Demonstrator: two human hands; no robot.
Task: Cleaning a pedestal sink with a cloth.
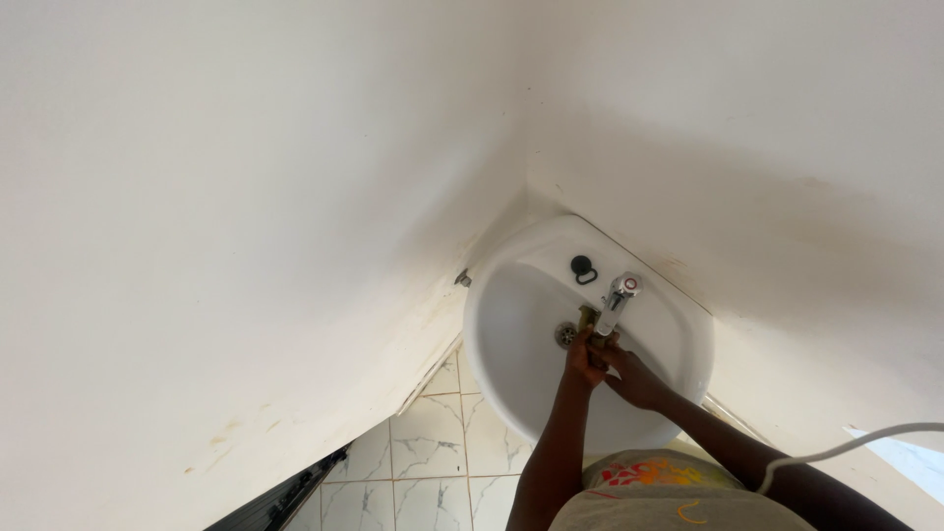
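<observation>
In the head view we look down into a white corner washbasin (511,393) set where two white walls meet. Our left hand (584,360) and right hand (634,378) meet over the bowl, just under the spout of the chrome tap (619,297), which stands on the basin's back ledge toward its right edge. Between them sits a small brass-coloured fitting (588,317), just beside the drain (566,334) at the bowl's middle. The fingers of both hands curl in toward that fitting and look closed about it, though it is too small for us to tell which hand truly grips it.

We judge the main risk to be a slip: the fitting is small, held directly above the open drain, and a wet or loose grip could drop it in. Pressing hard against the tap could also strain its seat on the ledge.

A black plug (582,267) lies on the ledge near the back corner, apart from the tap. We see no packages or signs; the only mark is a small red disc on the tap's top. A white cable (846,447) crosses the lower right, above grey-veined floor tiles (433,462).
</observation>
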